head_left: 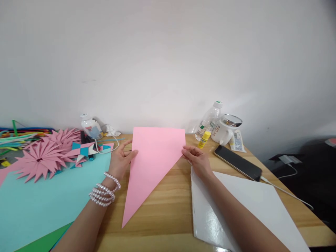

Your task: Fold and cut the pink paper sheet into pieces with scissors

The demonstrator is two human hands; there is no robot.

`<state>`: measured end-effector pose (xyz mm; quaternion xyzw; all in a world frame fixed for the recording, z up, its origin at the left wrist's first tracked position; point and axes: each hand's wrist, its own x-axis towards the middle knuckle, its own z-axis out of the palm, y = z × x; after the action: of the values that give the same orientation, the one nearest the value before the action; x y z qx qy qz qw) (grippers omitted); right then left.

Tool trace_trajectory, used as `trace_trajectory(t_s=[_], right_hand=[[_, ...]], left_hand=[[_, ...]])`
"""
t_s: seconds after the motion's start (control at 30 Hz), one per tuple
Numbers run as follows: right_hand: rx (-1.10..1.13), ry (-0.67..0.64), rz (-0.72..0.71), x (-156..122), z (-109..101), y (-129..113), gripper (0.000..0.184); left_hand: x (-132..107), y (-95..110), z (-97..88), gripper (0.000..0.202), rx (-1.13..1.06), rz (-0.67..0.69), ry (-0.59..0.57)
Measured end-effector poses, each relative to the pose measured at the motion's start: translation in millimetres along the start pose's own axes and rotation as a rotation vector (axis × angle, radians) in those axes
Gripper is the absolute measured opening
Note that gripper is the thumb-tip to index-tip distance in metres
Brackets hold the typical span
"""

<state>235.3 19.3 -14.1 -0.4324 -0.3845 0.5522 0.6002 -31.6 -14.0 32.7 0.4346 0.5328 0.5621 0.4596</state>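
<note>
A pink sheet of paper (pixel 154 161), with a slanted lower right edge and a long point toward me, is held up over the wooden table. My left hand (pixel 122 159) pinches its left edge, thumb on the front. On the opposite side my right hand (pixel 196 159) grips the right edge near where the slant begins. Pearl bracelets (pixel 103 192) circle my left wrist. Below my right forearm lies a white board or sheet (pixel 249 199). A yellow glue stick (pixel 204 140) stands tilted just behind my right hand.
At left, pink folded-paper pinwheels (pixel 39 159) lie on light blue paper (pixel 65 196), with colourful pipe cleaners (pixel 18 140) behind. A white bottle (pixel 91 126) leans near the wall. At right are a clear water bottle (pixel 210 120), a mug (pixel 225 129) and a phone (pixel 237 162) with a cable.
</note>
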Motion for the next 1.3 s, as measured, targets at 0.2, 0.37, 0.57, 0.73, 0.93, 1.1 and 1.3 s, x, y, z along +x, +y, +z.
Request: trace_trajectory(t_s=[0.2,0.37,0.57,0.73,0.93,1.1,1.3], right_hand=[[-0.052,-0.02,-0.004,0.5,-1.6,-3.3,0.029],[-0.088,-0.064,-0.006,0.9,-1.9,-1.7,0.027],[-0.116,-0.092,-0.005,1.2,-2.9,0.7,0.025],[-0.13,-0.098,0.004,1.6,-3.8,0.9,0.028],[-0.1,-0.128,0.011,3.8,-5.2,0.5,0.033],[-0.086,-0.208,0.054,1.6,-3.2,0.0,0.047],[-0.067,-0.293,0.137,-11.4,10.6,-2.9,0.103]], left_hand=[[-2.1,4.9,-0.5,0.048,0.045,0.093,-0.047],[1.0,2.7,-3.2,0.045,-0.01,0.107,-0.026],[2.1,1.8,-4.9,0.026,0.077,0.149,-0.012],[0.8,4.7,-7.4,0.034,0.127,0.096,0.04],[0.6,10.9,-13.9,0.07,0.014,-0.019,-0.03],[1.0,14.2,-15.8,0.099,-0.002,-0.097,-0.098],[-0.2,13.1,-14.7,0.092,0.005,-0.099,-0.109]])
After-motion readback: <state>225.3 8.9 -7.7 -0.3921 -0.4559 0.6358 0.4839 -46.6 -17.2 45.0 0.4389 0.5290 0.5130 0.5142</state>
